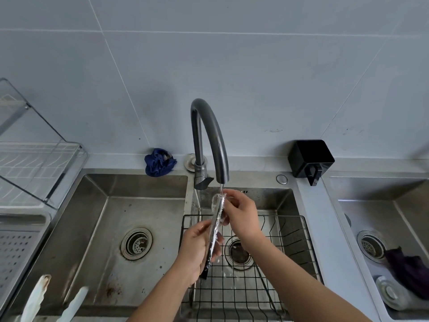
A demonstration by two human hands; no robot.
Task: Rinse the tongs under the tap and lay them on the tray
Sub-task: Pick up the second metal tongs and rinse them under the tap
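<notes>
Tongs (214, 231) are in both your hands, held upright-ish w/ a slight tilt over the middle sink basin (274, 198), top end right under the tap (210, 135) spout where water runs onto them. Your left hand (197, 249) is closed round the lower half, near the dark handle end; your right hand (241, 217) pinches the upper part, fingers curled on the metal just below the stream.

Nearest you, btm left, two pale worn handles (39, 296) stick up at the counter edge. Directly below the tongs a black wire rack (292, 231) sits in the middle basin, drain (239, 252) showing thru it. Left basin (97, 228) is bare steel w/ rust stains round its strainer. Further left: a perforated metal tray (16, 252), and behind it a wire dish rack (34, 163). Right basin (394, 217) holds a dark purple cloth (406, 268) beside its drain and a loose plug.

At the back ledge: crumpled blue cloth (159, 162) just left of the tap base, black holder (311, 159) on the right. Wall behind is pale grey tile (232, 66).
</notes>
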